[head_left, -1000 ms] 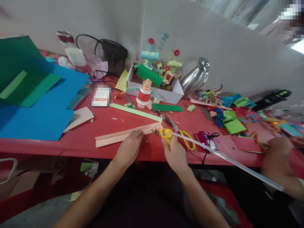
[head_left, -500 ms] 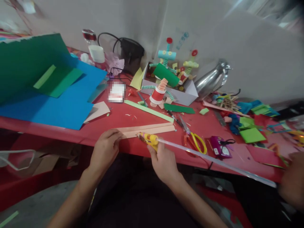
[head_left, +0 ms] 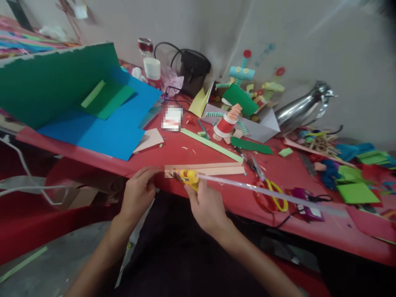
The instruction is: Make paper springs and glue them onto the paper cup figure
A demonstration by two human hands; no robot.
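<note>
My right hand (head_left: 208, 208) grips a yellow glue gun (head_left: 189, 177). A long clear glue stick (head_left: 266, 190) runs out of its back to the right. The gun's nozzle is over the left end of a pair of peach paper strips (head_left: 216, 169) lying near the table's front edge. My left hand (head_left: 139, 192) has its fingers pinched together at that same left end; the exact contact is hard to make out. Just behind lies a pale green paper strip (head_left: 213, 145). Orange-and-yellow scissors (head_left: 275, 196) rest to the right, partly behind the glue stick.
A red-and-white paper cup figure (head_left: 225, 125) stands before a box (head_left: 262, 128) of paper figures. Blue card (head_left: 99, 136) and green card (head_left: 62, 78) fill the left. A steel jug (head_left: 303, 105), purple box (head_left: 306, 206) and paper scraps (head_left: 355, 192) are on the right.
The view has turned left, so the table's things sit further right. The gun's nozzle is now nearer the strips' left end, and my left fingers have drawn back to that end.
</note>
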